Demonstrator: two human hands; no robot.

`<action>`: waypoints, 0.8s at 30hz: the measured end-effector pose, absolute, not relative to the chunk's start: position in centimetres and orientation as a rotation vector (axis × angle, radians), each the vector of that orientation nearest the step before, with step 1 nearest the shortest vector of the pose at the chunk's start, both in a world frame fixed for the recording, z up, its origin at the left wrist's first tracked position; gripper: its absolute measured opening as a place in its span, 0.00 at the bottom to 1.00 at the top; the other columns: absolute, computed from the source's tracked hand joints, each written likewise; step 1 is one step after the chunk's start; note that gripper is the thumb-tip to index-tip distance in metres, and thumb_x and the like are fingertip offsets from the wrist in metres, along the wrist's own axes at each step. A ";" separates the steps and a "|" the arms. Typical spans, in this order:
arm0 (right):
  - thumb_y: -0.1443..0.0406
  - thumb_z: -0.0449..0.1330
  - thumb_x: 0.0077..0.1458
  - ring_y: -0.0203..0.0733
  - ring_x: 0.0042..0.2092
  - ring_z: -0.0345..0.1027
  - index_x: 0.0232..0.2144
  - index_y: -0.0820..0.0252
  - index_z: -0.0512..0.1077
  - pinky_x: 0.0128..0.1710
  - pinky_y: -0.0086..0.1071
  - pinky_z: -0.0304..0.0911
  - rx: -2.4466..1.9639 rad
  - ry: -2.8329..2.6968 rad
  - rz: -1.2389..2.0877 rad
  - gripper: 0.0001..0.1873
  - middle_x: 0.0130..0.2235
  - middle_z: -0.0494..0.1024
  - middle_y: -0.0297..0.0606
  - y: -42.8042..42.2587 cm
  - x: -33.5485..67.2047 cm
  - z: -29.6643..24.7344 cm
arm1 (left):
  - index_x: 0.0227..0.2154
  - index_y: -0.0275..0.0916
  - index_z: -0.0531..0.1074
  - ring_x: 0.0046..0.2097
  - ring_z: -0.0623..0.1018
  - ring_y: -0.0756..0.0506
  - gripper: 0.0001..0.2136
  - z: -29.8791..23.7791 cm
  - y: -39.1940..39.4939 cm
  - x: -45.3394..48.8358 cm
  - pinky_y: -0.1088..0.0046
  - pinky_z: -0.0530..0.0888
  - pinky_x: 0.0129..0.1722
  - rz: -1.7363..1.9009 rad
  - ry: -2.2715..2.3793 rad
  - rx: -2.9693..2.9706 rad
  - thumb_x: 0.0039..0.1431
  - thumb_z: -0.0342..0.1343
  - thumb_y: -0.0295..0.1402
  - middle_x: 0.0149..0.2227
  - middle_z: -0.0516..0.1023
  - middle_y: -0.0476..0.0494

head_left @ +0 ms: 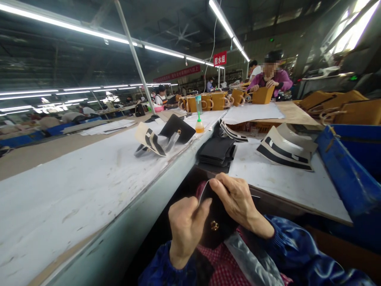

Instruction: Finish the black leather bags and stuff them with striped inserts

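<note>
Holding one black leather piece [219,234] low over the lap, just in front of the bench edge, both of the person's hands are clamped on it in the head view. The left hand [186,226] is closed on its left side with the thumb pressed flat on the face. The right hand [238,200] pinches the pale top edge between thumb and fingertips. One brass stud [214,225] sits on the piece between the two hands. To the left runs one long white belt [74,198], carrying one striped cream-and-black panel [150,140] and one black flap [178,127] side by side. One small glue bottle [199,125] with orange liquid stands near the belt's right edge. On the bench [282,180] lie one stack of black pieces [217,153] and one stack of striped panels [284,150], well apart. One blue bin [351,171] stands at the right. Farther back, a co-worker in a purple top [281,78] has both hands on one tan bag [263,95], beside a row of tan bags [208,102] too crowded to count.
</note>
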State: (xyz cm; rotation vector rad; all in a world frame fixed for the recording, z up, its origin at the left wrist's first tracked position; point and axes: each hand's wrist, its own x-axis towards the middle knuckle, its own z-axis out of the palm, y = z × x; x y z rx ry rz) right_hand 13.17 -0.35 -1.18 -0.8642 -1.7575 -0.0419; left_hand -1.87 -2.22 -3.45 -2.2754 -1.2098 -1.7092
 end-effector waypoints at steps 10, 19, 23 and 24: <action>0.47 0.47 0.67 0.35 0.29 0.72 0.36 0.61 0.71 0.29 0.27 0.60 -0.884 -1.989 0.183 0.25 0.31 0.79 0.39 0.8 13.1 -2.4 | 0.37 0.41 0.72 0.34 0.82 0.49 0.06 -3.5 -1.7 -4.3 0.79 0.75 0.34 -1.898 -1.574 -2.325 0.65 0.55 0.37 0.32 0.82 0.50; 0.53 0.51 0.68 0.32 0.27 0.70 0.34 0.60 0.71 0.26 0.26 0.56 -0.866 -2.136 -0.067 0.19 0.29 0.78 0.34 1.7 12.4 -3.8 | 0.33 0.41 0.74 0.28 0.77 0.48 0.12 -4.4 -0.4 -5.2 0.75 0.70 0.31 -1.638 -1.600 -2.211 0.64 0.53 0.43 0.28 0.80 0.50; 0.51 0.57 0.63 0.33 0.28 0.73 0.37 0.61 0.72 0.26 0.25 0.56 -0.863 -2.129 -0.114 0.19 0.29 0.80 0.33 2.2 13.2 -4.2 | 0.31 0.41 0.73 0.30 0.76 0.46 0.13 -3.9 -0.9 -5.2 0.73 0.70 0.33 -1.716 -1.756 -1.987 0.63 0.52 0.44 0.29 0.79 0.48; 0.50 0.57 0.63 0.32 0.28 0.72 0.37 0.61 0.72 0.26 0.25 0.56 -0.851 -2.125 -0.130 0.19 0.28 0.79 0.33 2.3 13.6 -4.3 | 0.30 0.40 0.73 0.31 0.76 0.46 0.14 -3.9 -0.9 -5.5 0.73 0.70 0.34 -1.733 -1.811 -1.918 0.63 0.52 0.44 0.28 0.78 0.47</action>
